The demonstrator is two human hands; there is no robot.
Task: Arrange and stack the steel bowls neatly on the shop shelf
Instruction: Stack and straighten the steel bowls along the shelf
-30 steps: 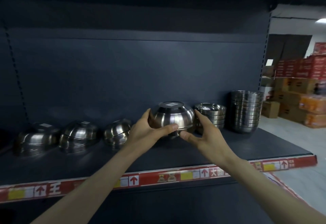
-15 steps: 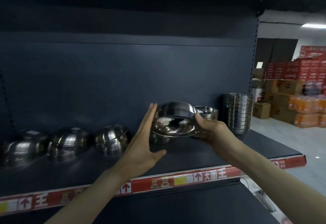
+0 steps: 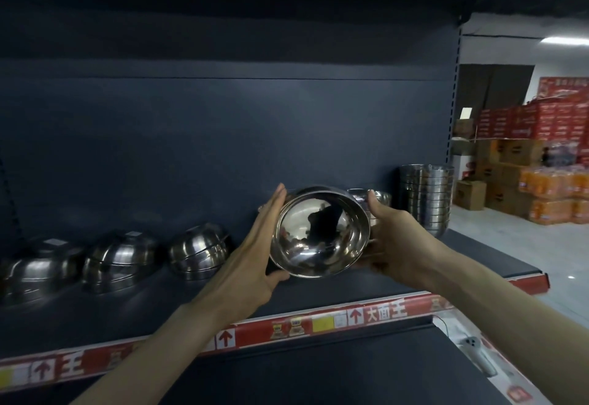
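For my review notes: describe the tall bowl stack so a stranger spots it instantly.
Find the dark shelf with the red price strip and follow it to its right end. The tall stack of steel bowls stands there rims up; the left piles lie upside down and the short stack beside it is much lower.

held bowl [image 3: 320, 232]: polished steel, smooth, mirror-bright inside
overturned bowls [image 3: 121, 258]: glossy steel with faint brushed rings; small paper labels on two
tall stack [image 3: 425, 197]: steel, softer satin sheen
shelf [image 3: 95, 318]: dark, matt, smooth
back panel [image 3: 223, 134]: dark, matt
price strip [image 3: 382, 312]: glossy red print
cartons [image 3: 471, 194]: matt brown cardboard
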